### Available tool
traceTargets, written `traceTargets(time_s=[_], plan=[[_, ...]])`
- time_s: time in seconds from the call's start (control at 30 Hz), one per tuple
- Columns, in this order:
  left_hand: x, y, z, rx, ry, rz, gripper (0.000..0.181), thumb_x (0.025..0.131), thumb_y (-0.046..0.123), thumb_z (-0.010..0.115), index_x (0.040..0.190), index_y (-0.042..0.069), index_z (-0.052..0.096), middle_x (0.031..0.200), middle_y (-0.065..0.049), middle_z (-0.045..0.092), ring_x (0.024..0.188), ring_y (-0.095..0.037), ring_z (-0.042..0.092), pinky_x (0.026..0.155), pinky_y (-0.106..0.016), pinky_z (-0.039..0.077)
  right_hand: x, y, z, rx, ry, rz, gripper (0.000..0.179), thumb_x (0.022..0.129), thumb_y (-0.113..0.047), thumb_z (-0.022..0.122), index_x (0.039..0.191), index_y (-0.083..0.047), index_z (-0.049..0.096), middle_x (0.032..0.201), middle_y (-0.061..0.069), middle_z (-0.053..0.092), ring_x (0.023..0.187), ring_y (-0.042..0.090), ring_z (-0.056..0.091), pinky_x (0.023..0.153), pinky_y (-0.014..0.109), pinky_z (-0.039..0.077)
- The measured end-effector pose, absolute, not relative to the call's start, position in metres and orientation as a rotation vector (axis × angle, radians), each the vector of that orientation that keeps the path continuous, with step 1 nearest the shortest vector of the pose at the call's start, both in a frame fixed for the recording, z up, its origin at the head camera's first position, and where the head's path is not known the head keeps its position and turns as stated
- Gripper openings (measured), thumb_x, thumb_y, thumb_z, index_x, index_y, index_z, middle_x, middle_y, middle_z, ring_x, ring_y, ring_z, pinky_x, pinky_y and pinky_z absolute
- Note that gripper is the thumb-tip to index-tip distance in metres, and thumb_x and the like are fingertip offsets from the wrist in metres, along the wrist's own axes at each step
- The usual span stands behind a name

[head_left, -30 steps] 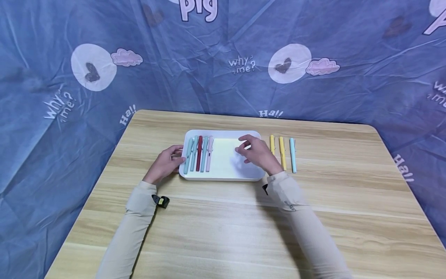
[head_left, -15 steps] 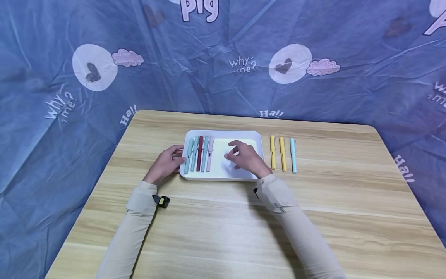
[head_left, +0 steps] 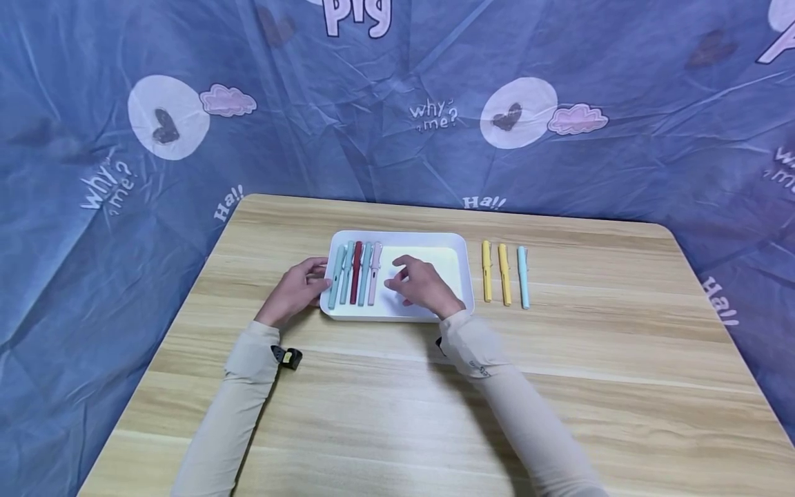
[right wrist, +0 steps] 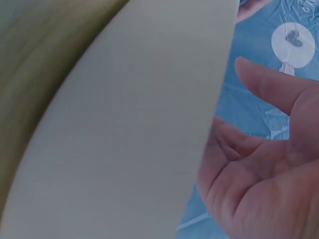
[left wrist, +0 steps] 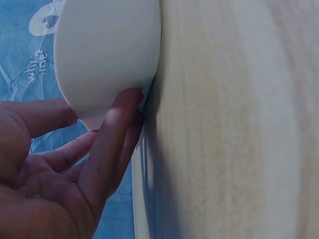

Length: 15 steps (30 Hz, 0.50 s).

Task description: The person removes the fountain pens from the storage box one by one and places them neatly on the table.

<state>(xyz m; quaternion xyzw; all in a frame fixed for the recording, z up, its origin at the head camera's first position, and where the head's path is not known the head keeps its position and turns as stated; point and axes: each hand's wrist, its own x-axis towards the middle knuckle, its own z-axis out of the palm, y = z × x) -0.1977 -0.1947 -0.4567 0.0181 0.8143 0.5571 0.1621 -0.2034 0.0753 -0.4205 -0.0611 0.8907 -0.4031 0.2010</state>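
A white tray (head_left: 428, 315) lies on the table, and my left hand (head_left: 297, 293) grips its left end. In the left wrist view, the fingertips (left wrist: 128, 99) touch the outside of the tray wall, with the thumb over at the rim. Inside the tray's left side, pens lie in a row: three teal pens (head_left: 335, 277), a red pen (head_left: 356, 273) and a pink pen (head_left: 375, 275). My right hand (head_left: 425, 284) hovers over the tray's middle, to the right of the pink pen. Its thumb and fingers are apart, with nothing between them.
Right of the tray, two yellow pens (head_left: 487, 272) and a light blue pen (head_left: 523, 277) lie side by side on the wooden table (head_left: 621, 331). A blue printed cloth (head_left: 373, 138) hangs behind the table.
My right hand has moved left across the tray, from its right end toward the pink pen. The left hand and the pens have stayed in place.
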Motion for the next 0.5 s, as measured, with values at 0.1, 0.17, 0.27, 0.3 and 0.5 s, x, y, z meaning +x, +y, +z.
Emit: traceTargets(time_s=[0.1, 0.17, 0.27, 0.3, 0.5], plan=[[-0.198, -0.195, -0.456, 0.053, 2.324, 1.584, 0.055, 0.105, 0.006, 0.056, 0.156, -0.005, 0.036, 0.145, -0.030, 0.051, 0.127, -0.043, 0.058, 0.078, -0.032, 0.063, -0.203, 0.069, -0.422, -0.137, 2.471, -1.095, 0.054, 0.101, -0.023, 0.070, 0.147, -0.003, 0.051, 0.110, 0.009, 0.068, 0.071, 0.020, 0.070, 0.077, 0.034, 0.057], [-0.198, -0.195, -0.456, 0.051, 2.323, 1.582, 0.056, 0.105, 0.006, 0.056, 0.156, -0.005, 0.036, 0.146, -0.030, 0.050, 0.128, -0.043, 0.058, 0.079, -0.033, 0.063, -0.203, 0.065, -0.423, -0.120, 2.460, -1.072, 0.054, 0.102, -0.023, 0.070, 0.148, -0.003, 0.051, 0.111, 0.010, 0.067, 0.073, 0.020, 0.070, 0.075, 0.032, 0.056], [-0.197, -0.196, -0.456, 0.045, 2.324, 1.577, 0.056, 0.106, 0.006, 0.056, 0.157, -0.004, 0.036, 0.146, -0.030, 0.050, 0.128, -0.043, 0.057, 0.079, -0.033, 0.063, -0.204, 0.060, -0.424, -0.108, 2.441, -1.054, 0.053, 0.102, -0.023, 0.069, 0.147, -0.002, 0.052, 0.114, 0.012, 0.066, 0.074, 0.021, 0.070, 0.072, 0.031, 0.057], [-0.197, -0.196, -0.456, 0.044, 2.325, 1.575, 0.056, 0.106, 0.007, 0.056, 0.157, -0.004, 0.036, 0.146, -0.029, 0.050, 0.128, -0.043, 0.057, 0.079, -0.033, 0.063, -0.204, 0.058, -0.424, -0.108, 2.443, -1.047, 0.053, 0.102, -0.023, 0.070, 0.147, -0.002, 0.052, 0.114, 0.012, 0.066, 0.074, 0.021, 0.070, 0.072, 0.031, 0.058], [-0.197, -0.195, -0.456, 0.052, 2.323, 1.580, 0.056, 0.106, 0.006, 0.056, 0.157, -0.005, 0.035, 0.146, -0.030, 0.050, 0.128, -0.043, 0.057, 0.080, -0.033, 0.063, -0.208, 0.052, -0.428, -0.085, 2.441, -1.040, 0.051, 0.102, -0.022, 0.070, 0.145, 0.001, 0.054, 0.121, 0.018, 0.066, 0.073, 0.021, 0.071, 0.070, 0.030, 0.059]])
